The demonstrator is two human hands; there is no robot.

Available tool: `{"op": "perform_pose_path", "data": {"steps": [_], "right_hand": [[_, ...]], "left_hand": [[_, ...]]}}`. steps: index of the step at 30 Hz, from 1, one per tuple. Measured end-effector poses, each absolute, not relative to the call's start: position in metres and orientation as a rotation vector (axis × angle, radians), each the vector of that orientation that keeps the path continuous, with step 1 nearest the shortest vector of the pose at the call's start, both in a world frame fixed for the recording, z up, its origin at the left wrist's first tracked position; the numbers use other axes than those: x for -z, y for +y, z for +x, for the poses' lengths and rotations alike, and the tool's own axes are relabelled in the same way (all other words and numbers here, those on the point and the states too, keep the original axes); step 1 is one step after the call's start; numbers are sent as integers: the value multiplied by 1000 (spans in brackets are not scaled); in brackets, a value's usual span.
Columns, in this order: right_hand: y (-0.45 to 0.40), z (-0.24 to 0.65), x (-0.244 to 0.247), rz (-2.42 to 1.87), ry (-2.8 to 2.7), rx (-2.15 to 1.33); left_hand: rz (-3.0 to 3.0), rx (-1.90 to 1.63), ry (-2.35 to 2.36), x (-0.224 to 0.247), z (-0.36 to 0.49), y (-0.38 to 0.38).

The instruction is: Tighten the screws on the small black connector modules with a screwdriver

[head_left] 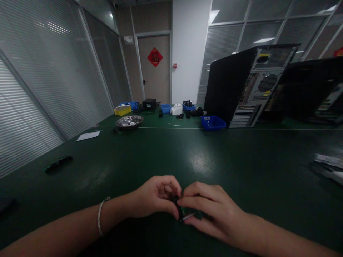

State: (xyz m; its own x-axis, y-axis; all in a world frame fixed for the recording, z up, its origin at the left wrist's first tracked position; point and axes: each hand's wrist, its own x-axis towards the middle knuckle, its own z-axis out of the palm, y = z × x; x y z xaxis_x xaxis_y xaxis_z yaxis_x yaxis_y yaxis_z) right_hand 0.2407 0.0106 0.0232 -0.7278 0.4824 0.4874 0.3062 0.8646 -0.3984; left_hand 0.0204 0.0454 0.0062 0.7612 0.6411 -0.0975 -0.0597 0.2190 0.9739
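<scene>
Near the front of the green table (150, 157), my left hand (163, 196) and my right hand (209, 207) meet around a small dark part (179, 208) with some green on it. My left fingers and thumb grip its left side. On the other side, my right fingers press on the same part, and a thin light-coloured piece (189, 216) shows beside my right thumb. My fingers cover much of the part, so its full shape is hidden.
A dark and green object (58, 164) lies at the left, below white paper (88, 136). Farther back are a metal dish (129, 121), a yellow tray (122, 110), a blue bin (213, 123) and a black computer case (230, 82). Light-coloured items (331, 166) lie at the right edge.
</scene>
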Motion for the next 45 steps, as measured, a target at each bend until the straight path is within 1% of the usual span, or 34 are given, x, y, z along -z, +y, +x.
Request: {"op": "perform_pose_path", "data": {"steps": [11,20,26,31,36,39,42,45], "right_hand": [[11,236,-12,-566,-2255,-508],[16,239,-8,-600,-2252,-500],[15,238,-6,-737,-2315,-456],[15,241,-6,-758,-2280,-490],[15,242,-5,-777,-2288,-585],[14,242,-5,-753,-2287,-622],[14,242,-6,-749,-2284,-643],[17,242,-8,-799,-2245,-658]], "left_hand": [[1143,-589,577,3,27,44],[1168,-565,527,-3,29,44],[1225,-578,510,-4,29,40],[1279,-780,584,-3,21,57],[1250,-1149,816,-8,-8,93],[1252,-1225,852,-12,-23,106],[1260,-1205,863,-11,-23,104],[1302,-1024,792,-4,-10,91]]}}
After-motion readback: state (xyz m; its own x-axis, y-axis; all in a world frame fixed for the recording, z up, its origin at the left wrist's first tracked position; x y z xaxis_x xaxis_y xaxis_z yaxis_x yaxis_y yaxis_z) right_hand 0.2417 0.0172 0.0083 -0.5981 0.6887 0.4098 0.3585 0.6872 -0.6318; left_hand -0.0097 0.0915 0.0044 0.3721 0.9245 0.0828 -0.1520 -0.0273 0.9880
